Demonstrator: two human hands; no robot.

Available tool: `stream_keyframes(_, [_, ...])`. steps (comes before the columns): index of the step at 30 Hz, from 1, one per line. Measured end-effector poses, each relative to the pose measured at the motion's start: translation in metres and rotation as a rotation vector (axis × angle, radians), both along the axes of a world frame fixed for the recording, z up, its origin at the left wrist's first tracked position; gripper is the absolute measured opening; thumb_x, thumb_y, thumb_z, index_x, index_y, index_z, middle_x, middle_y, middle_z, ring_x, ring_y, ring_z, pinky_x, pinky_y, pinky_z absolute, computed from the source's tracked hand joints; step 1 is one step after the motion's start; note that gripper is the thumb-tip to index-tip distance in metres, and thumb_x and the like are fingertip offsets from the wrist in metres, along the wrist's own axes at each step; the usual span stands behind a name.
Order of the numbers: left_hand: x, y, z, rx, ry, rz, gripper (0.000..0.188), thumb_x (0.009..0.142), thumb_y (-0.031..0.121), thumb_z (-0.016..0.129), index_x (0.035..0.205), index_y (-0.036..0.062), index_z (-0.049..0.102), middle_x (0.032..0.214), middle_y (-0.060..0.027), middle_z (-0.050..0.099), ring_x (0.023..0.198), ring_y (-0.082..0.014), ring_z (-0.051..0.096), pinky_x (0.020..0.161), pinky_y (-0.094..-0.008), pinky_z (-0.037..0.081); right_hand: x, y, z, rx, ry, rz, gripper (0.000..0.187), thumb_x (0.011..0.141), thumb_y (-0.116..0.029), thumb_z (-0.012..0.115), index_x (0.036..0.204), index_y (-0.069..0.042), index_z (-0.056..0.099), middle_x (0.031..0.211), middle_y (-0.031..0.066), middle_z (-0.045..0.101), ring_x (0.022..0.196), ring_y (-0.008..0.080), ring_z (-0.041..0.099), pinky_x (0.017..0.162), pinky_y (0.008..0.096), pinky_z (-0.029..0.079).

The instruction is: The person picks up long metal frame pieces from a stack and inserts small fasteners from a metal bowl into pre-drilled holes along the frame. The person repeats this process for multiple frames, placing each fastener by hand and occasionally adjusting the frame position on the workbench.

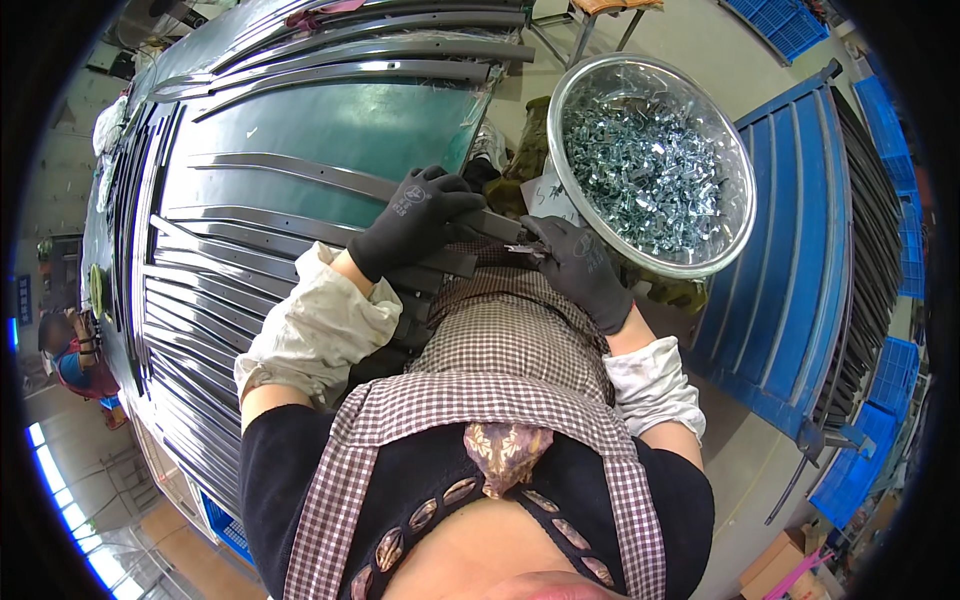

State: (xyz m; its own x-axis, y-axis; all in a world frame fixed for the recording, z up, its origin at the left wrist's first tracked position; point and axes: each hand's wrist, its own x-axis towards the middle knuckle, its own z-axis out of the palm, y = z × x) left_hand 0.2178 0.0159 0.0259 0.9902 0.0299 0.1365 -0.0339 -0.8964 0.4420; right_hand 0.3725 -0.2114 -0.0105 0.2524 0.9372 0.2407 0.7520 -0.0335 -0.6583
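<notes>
My left hand (418, 222), in a black glove, is closed around a long dark grey strip (300, 174) near its right end. The strip reaches left over the green tabletop (330, 125), and its end lies in front of my apron. At that end my right hand (582, 268), also black-gloved, pinches a small shiny metal clip (520, 249) between thumb and fingers. The clip is close to the strip; whether it touches, I cannot tell. Just beyond my right hand stands a round clear-walled basin (735, 240) full of small shiny metal clips (645, 165).
Several similar dark strips (215, 280) lie side by side on the table to my left, more along its far edge (370, 70). A blue metal rack (770, 270) holding dark strips stands at the right. Blue crates (890, 375) line the far right. Another person (80, 360) is at the far left.
</notes>
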Motion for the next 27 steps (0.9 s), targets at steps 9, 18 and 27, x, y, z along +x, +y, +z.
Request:
stream_keyframes(9, [-0.001,0.004,0.002,-0.065,0.012,0.013,0.040,0.070,0.018,0.080,0.108,0.0085,0.071,0.101,-0.0086,0.067,0.098,-0.0309,0.059,0.089,-0.0431,0.046,-0.003,0.013,-0.015,-0.167,0.094,-0.161,0.027,0.092,-0.023,0.067,0.108,-0.002,0.065,0.091,0.0189,0.066,0.085,0.0385,0.064,0.073,0.0462,0.050])
stream_keyframes(18, [0.000,0.005,-0.006,-0.047,-0.077,0.022,0.035,0.072,0.019,0.078,0.106,0.0090,0.073,0.102,-0.0092,0.069,0.094,-0.0326,0.060,0.087,-0.0430,0.048,-0.004,-0.024,-0.013,-0.037,-0.012,-0.101,0.027,0.096,-0.025,0.060,0.112,-0.004,0.065,0.096,0.0204,0.067,0.086,0.0406,0.063,0.074,0.0469,0.050])
stream_keyframes(27, [-0.002,0.004,-0.004,-0.009,-0.040,-0.002,0.036,0.074,0.017,0.078,0.109,0.0098,0.072,0.098,-0.0074,0.067,0.092,-0.0304,0.058,0.086,-0.0416,0.048,-0.009,0.008,0.000,-0.109,-0.209,-0.012,0.016,0.092,-0.025,0.060,0.097,-0.010,0.063,0.082,0.0105,0.066,0.076,0.0311,0.067,0.068,0.0443,0.053])
